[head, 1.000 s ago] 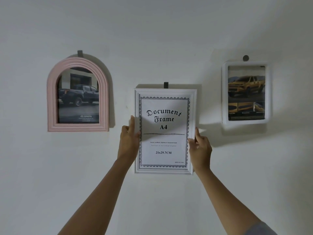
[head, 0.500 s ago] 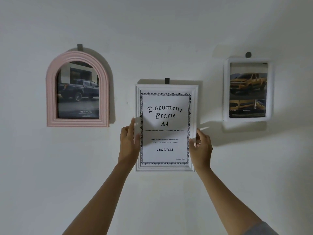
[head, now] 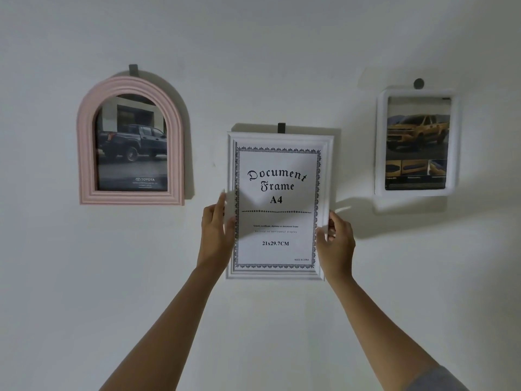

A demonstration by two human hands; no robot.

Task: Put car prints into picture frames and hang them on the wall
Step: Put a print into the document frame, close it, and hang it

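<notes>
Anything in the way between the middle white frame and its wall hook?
Nothing visible. The document frame has its top edge right at the dark hook. The left hand and right hand grip only its side edges; the pink arched frame and the yellow-car frame hang clear on either side.
</notes>
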